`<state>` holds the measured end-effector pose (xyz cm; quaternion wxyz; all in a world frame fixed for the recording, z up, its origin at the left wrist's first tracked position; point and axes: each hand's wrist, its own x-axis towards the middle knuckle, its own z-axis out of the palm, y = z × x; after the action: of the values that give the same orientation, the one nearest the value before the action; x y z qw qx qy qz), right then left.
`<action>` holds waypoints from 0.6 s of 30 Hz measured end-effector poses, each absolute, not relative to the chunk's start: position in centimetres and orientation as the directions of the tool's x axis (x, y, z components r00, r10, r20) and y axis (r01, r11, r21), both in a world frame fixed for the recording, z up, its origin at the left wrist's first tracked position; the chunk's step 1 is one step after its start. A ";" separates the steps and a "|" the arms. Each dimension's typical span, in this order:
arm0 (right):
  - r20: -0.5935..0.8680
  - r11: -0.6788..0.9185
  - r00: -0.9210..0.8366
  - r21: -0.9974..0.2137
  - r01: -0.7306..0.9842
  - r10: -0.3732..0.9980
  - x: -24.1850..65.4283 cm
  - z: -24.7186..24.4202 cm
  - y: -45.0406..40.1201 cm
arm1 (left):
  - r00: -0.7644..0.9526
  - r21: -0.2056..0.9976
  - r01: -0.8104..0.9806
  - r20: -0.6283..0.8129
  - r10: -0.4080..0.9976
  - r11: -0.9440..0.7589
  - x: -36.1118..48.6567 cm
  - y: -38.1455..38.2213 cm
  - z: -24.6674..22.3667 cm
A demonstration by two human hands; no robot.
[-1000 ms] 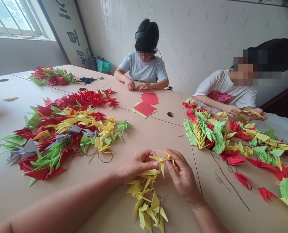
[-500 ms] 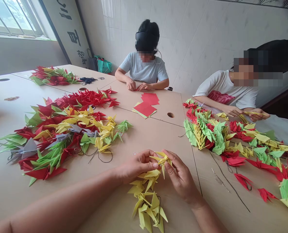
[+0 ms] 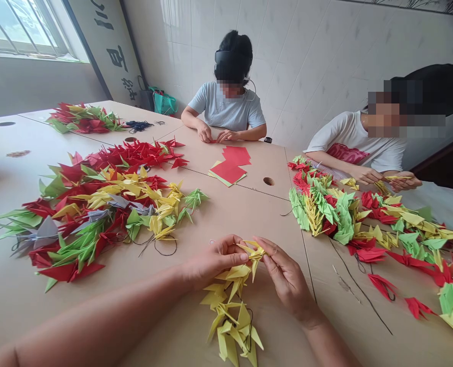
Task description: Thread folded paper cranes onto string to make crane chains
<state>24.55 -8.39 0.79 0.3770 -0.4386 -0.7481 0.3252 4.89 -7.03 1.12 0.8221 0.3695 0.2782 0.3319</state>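
Note:
Between my hands is a yellow folded paper crane [image 3: 255, 255], its points sticking out past my fingers. My left hand [image 3: 224, 258] pinches it on the left side with thumb and fingertips. On the other side, my right hand [image 3: 287, 272] grips its right part between thumb and index finger. Directly below, a string of yellow paper cranes [image 3: 234, 323] trails down the table toward me, with a dark thread loop showing among them. Whether the held crane is threaded onto that string is hidden by the folds and my fingers.
A large heap of red, green, yellow and grey paper cranes [image 3: 92, 214] lies left. More strung cranes [image 3: 337, 209] spread along the right, near a needle-like tool [image 3: 346, 284]. Two people sit opposite, one behind red paper squares [image 3: 230, 171]. Dark thread [image 3: 138, 126] lies at the back.
My right fingers have shifted slightly and closed together on the crane's right side, and the crane has turned a little. My left hand stays nearly in place.

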 end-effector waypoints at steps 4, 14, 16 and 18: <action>0.374 0.468 -0.284 -0.754 0.461 0.883 24.4 0.3 -8.1 | 0.632 0.778 -0.364 -0.197 0.749 0.512 5.0 -7.0 1.0; 0.379 0.466 -0.271 -0.726 0.506 0.885 24.3 0.8 -8.3 | 0.614 0.755 -0.384 -0.221 0.757 0.531 5.0 -7.0 1.1; 0.405 0.482 -0.262 -0.709 0.515 0.876 24.2 0.7 -8.2 | 0.609 0.751 -0.391 -0.222 0.761 0.532 5.1 -7.0 1.0; 0.439 0.503 -0.252 -0.686 0.526 0.862 24.2 0.5 -8.1 | 0.618 0.754 -0.394 -0.207 0.758 0.527 5.1 -7.0 1.0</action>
<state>24.16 -8.14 0.54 0.4093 -0.4542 -0.7642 0.2054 5.06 -6.97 1.03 0.8319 0.3418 0.2668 0.3462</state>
